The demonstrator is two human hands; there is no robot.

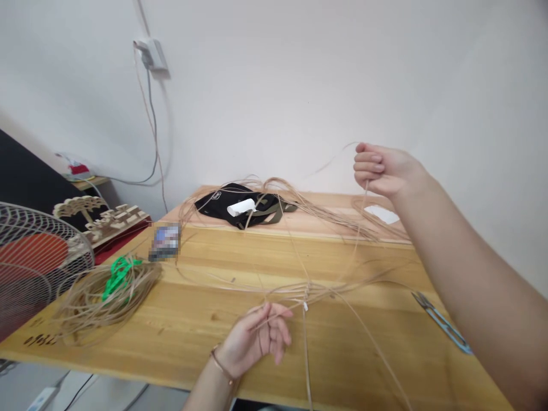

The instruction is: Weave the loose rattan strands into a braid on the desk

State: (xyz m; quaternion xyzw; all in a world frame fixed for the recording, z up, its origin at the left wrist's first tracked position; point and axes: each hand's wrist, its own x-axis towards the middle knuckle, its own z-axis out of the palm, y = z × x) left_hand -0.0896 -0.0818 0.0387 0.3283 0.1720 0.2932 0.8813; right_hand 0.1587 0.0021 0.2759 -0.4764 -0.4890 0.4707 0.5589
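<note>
My right hand (381, 168) is raised in front of the wall, its fingers closed round a thin rattan strand. One end curves away to the left above the fist, and the other hangs toward the table. Low over the tabletop, my left hand (259, 337) has loosely curled fingers, with a strand running between thumb and forefinger. Just beyond it lies a crossed bundle of rattan strands (307, 291), bound at the crossing, with a small white tie (305, 306) there. Loose strands spread from this crossing in several directions.
Blue-handled thread snips (445, 325) lie at right. A rattan coil with green ribbon (122, 279) lies at left, near a fan (38, 257). At the back are a black bag (222, 205), a white paper roll (241, 207) and more rattan (325, 211). A wall socket (154, 57) holds plugs.
</note>
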